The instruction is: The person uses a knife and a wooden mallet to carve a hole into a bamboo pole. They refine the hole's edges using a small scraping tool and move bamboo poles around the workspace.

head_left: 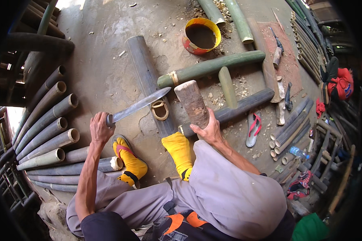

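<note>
My left hand (101, 129) is wrapped tight around the handle of a long knife (138, 106), and its blade slants up and to the right, the tip lying over the dark bamboo pole (145, 76) that runs along the floor (104, 60) in front of me. My right hand (207, 130) is closed around the lower end of a thick wooden club (192, 103), which stands nearly upright with its blunt pale top just beside the knife tip. A small bamboo ring (160, 110) sits against the dark pole right below the blade; I cannot tell for sure whether it is loose or part of the pole.

My feet in yellow socks (179, 152) are planted on the floor near the pole's closer end, the left one in a sandal (122, 148). A green bamboo length (213, 66) lies crosswise beyond the club, and another dark pole (241, 105) angles away behind my right hand. Toward the far edge of the floor stands a round yellow-rimmed tin (201, 35). Along the left edge of the floor a row of cut grey bamboo tubes (48, 128) is stacked with open ends facing me. A lone flip-flop (253, 128) lies to the right of my right hand.
</note>
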Action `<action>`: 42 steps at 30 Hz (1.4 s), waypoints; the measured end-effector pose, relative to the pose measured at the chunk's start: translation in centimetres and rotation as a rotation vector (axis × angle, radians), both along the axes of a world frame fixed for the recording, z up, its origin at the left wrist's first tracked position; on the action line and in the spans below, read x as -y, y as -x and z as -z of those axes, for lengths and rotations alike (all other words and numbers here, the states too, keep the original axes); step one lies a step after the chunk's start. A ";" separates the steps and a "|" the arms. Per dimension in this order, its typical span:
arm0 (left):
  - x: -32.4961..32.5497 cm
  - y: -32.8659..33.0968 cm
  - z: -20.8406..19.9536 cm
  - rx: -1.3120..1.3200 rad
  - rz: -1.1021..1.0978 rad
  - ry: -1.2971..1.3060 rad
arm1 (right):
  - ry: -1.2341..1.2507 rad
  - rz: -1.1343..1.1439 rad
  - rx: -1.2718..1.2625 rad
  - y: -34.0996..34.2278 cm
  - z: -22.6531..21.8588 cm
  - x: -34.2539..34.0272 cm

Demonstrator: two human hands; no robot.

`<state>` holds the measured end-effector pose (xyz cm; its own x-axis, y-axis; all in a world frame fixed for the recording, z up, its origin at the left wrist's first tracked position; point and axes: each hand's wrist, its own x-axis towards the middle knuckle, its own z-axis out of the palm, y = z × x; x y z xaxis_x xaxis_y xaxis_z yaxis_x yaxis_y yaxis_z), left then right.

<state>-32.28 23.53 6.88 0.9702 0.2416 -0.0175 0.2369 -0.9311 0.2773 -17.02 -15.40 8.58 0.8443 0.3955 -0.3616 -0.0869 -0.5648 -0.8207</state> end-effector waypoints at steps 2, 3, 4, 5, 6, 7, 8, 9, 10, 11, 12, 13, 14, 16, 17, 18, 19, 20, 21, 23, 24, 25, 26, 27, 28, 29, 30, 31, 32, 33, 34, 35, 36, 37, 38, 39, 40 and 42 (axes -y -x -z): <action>0.3 1.5 0.2 0.004 0.085 -0.027 | 0.004 -0.011 0.014 0.3 -0.8 -0.6; 0.7 2.3 0.7 -0.091 0.072 0.010 | 0.002 -0.022 0.014 0.5 -0.8 -0.7; 1.7 2.3 1.4 -0.175 0.072 0.062 | 0.043 -0.048 0.109 0.3 -0.5 0.2; 2.2 2.7 1.4 -0.218 0.080 0.069 | 0.060 -0.057 0.069 0.5 -0.5 0.3; 2.8 3.2 1.4 -0.261 0.089 0.079 | 0.080 -0.064 0.030 0.7 -0.6 0.4; 3.2 3.5 1.7 -0.260 0.087 0.086 | 0.111 -0.079 0.016 0.9 -0.7 0.5; 3.4 4.1 1.6 -0.257 0.085 0.086 | 0.137 -0.092 -0.015 1.3 -0.6 0.3; 3.5 4.6 1.5 -0.253 0.087 0.085 | 0.165 -0.103 -0.045 1.7 -0.6 0.3; 3.5 5.1 1.3 -0.250 0.092 0.085 | 0.193 -0.111 -0.074 2.0 -0.5 0.3; 3.6 5.3 1.1 -0.262 0.095 0.087 | 0.239 -0.099 -0.121 2.2 -1.2 -0.2; 3.7 5.4 1.2 -0.247 0.098 0.079 | 0.260 -0.097 -0.131 2.4 -1.6 -0.5; 3.6 5.6 1.4 -0.234 0.098 0.069 | 0.278 -0.098 -0.143 2.5 -1.8 -0.8; 3.5 5.8 1.6 -0.221 0.099 0.058 | 0.295 -0.097 -0.154 2.5 -1.9 -0.9; 3.5 5.6 2.0 -0.183 0.096 0.047 | 0.293 -0.122 -0.133 2.3 -1.6 -0.9; 3.5 5.4 2.0 -0.185 0.096 0.048 | 0.292 -0.132 -0.121 2.1 -1.5 -0.8; 3.5 5.3 2.1 -0.186 0.096 0.049 | 0.267 -0.148 -0.102 1.9 -1.3 -0.7; 3.5 5.2 2.3 -0.182 0.099 0.052 | 0.240 -0.163 -0.082 1.8 -1.1 -0.5; 3.4 5.2 2.4 -0.186 0.104 0.052 | 0.214 -0.179 -0.062 1.7 -1.0 -0.3; 3.3 5.1 2.6 -0.189 0.110 0.053 | 0.214 -0.184 -0.050 1.6 -0.9 -0.1; 3.1 5.3 2.6 -0.199 0.117 0.057 | 0.208 -0.201 -0.035 1.7 -0.4 0.1; 3.1 5.4 2.5 -0.204 0.114 0.060 | 0.214 -0.211 -0.042 1.7 -0.2 0.3; 3.0 5.4 2.5 -0.208 0.116 0.065 | 0.222 -0.217 -0.046 1.8 0.1 0.5; 3.0 5.3 2.5 -0.211 0.117 0.069 | 0.229 -0.223 -0.051 1.8 0.2 0.6; 3.0 5.2 2.5 -0.216 0.117 0.075 | 0.234 -0.224 -0.052 1.8 0.4 0.8; 3.0 5.2 2.4 -0.222 0.115 0.079 | 0.237 -0.227 -0.054 1.8 0.4 0.8; 3.0 5.2 2.4 -0.228 0.113 0.084 | 0.240 -0.229 -0.055 1.8 0.5 0.8; 2.9 5.3 2.5 -0.231 0.112 0.089 | 0.225 -0.235 -0.041 1.9 0.6 0.8; 2.8 5.3 2.6 -0.233 0.111 0.095 | 0.210 -0.239 -0.024 1.9 0.6 0.7; 2.7 5.3 2.7 -0.234 0.111 0.101 | 0.196 -0.244 -0.008 1.8 0.6 0.7; 2.7 5.2 2.8 -0.235 0.111 0.106 | 0.195 -0.249 -0.002 1.8 0.6 0.8; 2.7 5.1 2.7 -0.236 0.111 0.111 | 0.194 -0.253 0.003 1.7 0.7 0.8; 2.7 5.1 2.7 -0.238 0.112 0.116 | 0.193 -0.257 0.009 1.7 0.8 0.9; 2.7 5.0 2.8 -0.243 0.116 0.122 | 0.199 -0.264 0.015 1.7 0.9 1.0; 2.5 4.9 2.8 -0.249 0.117 0.124 | 0.202 -0.273 0.022 1.6 0.9 1.0; 2.3 4.9 2.7 -0.254 0.118 0.127 | 0.205 -0.282 0.029 1.5 1.0 0.9; 2.1 4.8 2.7 -0.299 0.125 0.138 | 0.209 -0.304 0.038 1.4 1.0 1.0; 1.8 4.7 2.7 -0.343 0.132 0.150 | 0.212 -0.326 0.047 1.1 0.9 1.0; 1.2 4.2 2.9 -0.436 0.148 0.178 | 0.192 -0.445 0.149 0.3 0.6 1.3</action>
